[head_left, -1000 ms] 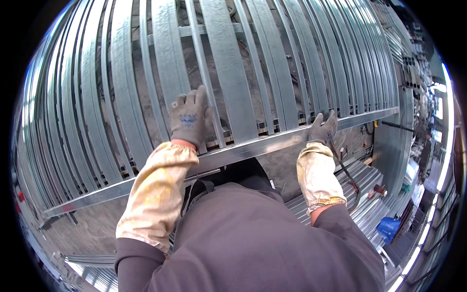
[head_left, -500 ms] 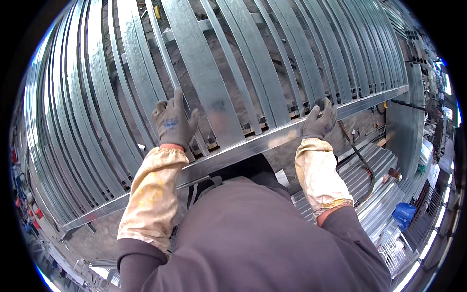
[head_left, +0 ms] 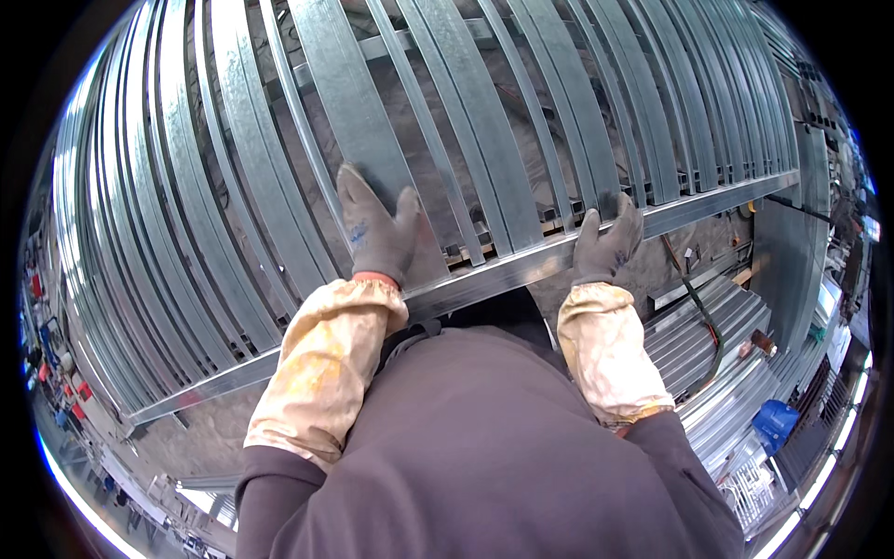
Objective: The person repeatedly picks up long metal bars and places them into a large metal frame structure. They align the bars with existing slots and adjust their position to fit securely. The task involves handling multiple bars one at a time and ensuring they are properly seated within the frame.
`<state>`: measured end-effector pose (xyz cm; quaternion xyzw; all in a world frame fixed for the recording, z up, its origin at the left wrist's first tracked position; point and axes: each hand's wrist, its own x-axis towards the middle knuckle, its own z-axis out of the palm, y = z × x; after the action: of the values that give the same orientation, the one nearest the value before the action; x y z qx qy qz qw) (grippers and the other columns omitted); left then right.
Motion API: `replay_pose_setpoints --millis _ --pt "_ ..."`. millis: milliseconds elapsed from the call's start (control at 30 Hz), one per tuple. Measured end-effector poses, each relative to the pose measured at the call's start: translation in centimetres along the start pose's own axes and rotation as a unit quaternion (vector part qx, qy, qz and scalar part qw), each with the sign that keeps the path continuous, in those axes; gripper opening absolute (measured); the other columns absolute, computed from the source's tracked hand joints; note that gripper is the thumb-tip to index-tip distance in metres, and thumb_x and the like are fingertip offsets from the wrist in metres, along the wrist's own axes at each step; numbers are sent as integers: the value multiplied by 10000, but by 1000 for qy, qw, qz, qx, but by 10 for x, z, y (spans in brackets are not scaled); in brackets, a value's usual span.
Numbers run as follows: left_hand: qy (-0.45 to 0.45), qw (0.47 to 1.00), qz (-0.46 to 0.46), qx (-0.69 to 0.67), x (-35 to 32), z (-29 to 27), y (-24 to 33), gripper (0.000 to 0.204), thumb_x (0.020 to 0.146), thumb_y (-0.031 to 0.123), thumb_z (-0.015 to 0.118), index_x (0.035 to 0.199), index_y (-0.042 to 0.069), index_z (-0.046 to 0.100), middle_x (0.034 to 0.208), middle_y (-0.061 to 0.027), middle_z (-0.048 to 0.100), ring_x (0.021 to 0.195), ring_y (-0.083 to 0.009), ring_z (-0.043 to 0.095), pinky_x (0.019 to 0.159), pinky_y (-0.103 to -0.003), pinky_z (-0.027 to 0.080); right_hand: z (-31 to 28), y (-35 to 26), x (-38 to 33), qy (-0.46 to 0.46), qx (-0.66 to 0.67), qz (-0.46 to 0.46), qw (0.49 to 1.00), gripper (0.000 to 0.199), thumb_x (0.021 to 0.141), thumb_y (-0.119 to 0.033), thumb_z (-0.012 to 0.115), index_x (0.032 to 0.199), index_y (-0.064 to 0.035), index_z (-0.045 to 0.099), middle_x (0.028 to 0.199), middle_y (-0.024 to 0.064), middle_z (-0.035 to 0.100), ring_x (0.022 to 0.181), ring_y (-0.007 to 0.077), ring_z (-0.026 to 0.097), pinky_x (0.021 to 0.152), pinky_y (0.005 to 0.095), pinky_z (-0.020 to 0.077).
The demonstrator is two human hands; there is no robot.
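Wide and narrow metal bars already lay across the frame, with uneven gaps between them. The left hand [head_left: 377, 228], thumb apart and clenched on nothing, lay at the edge of a wide bar [head_left: 349, 93] that ran away beyond its fingers. The right hand [head_left: 610, 244], likewise unclenched, was at the front rail [head_left: 531, 265]. How the bars were fixed, and so how much remained, could not be told.

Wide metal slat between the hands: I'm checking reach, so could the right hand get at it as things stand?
Probably yes: the right hand is at the front rail nearby, and nothing seems to cover the wide slat; only a narrow slat lies between.
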<state>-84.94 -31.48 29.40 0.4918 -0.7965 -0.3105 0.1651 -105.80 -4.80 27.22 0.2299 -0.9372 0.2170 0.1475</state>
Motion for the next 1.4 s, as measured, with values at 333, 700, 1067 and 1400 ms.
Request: replay_pose_setpoints --millis 333,700,1067,1400 --pt "-19 964 -225 -141 16 22 -7 598 956 480 733 1263 -13 591 1059 -181 743 977 -283 725 895 -401 549 40 -99 59 -357 289 52 887 710 993 -383 648 1525 25 415 1526 276 482 1359 412 539 1141 464 430" --pt "-45 964 -249 -82 15 21 -14 679 939 504 736 1335 -21 565 1176 -204 721 1100 -326 693 981 -416 516 62 -120 73 -451 203 142 858 726 968 -625 642 1313 9 569 1170 230 713 1144 366 679 995 454 508" --pt "63 986 -148 -51 -12 36 -30 871 924 385 770 1558 -30 341 1435 -299 517 1340 -379 533 1112 -428 433 -8 -88 135 -356 347 -22 867 634 947 -344 710 1449 -17 501 1472 284 524 1393 424 501 1147 467 427" --pt "22 983 -165 -84 6 22 14 697 926 344 762 1432 -27 458 1270 -251 626 1184 -347 624 1029 -435 481 77 -3 187 -380 94 91 916 765 977 -655 571 1400 -18 568 1299 284 665 1259 417 623 1063 473 476"
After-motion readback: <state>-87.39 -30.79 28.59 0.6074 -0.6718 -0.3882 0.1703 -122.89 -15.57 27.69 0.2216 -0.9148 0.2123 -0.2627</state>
